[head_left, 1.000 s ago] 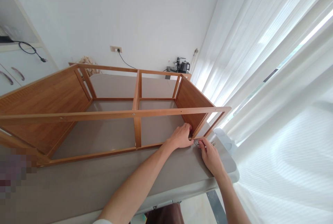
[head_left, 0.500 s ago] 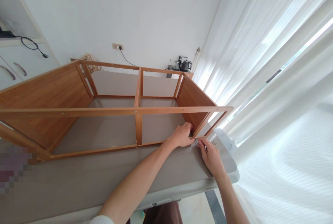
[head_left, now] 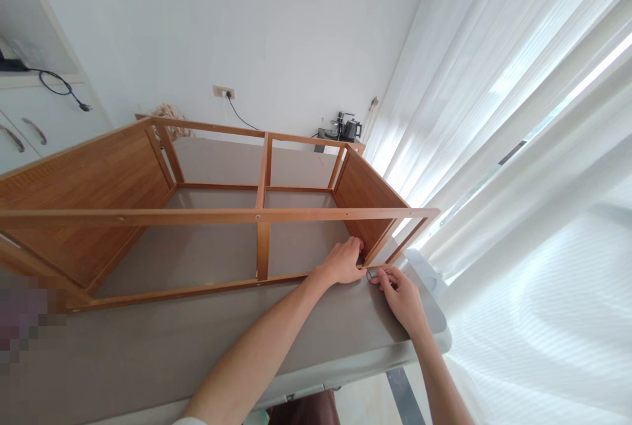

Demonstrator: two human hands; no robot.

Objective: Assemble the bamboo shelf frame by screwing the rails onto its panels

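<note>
A brown wooden frame (head_left: 301, 214) with solid end panels lies on the grey-topped table (head_left: 316, 333). Near its right front corner, my left hand (head_left: 344, 262) is closed around the lower rail, fingers inside the frame beside the right end panel (head_left: 363, 191). Just to the right, my right hand (head_left: 399, 290) pinches a thin, bent metal hex key (head_left: 370, 274) whose tip is against the outer face of the rail by the corner post. The screw it meets is too small to make out.
White curtains (head_left: 518, 116) hang along the right side. On a stand at the back are a black kettle (head_left: 351, 129) and other appliances. A wall socket (head_left: 224, 92) has a cord plugged in. A white cabinet (head_left: 39, 116) with a dangling plug stands at left.
My right hand has turned slightly with the hex key, its fingers more curled. My left hand stays on the rail. The view has shifted a little.
</note>
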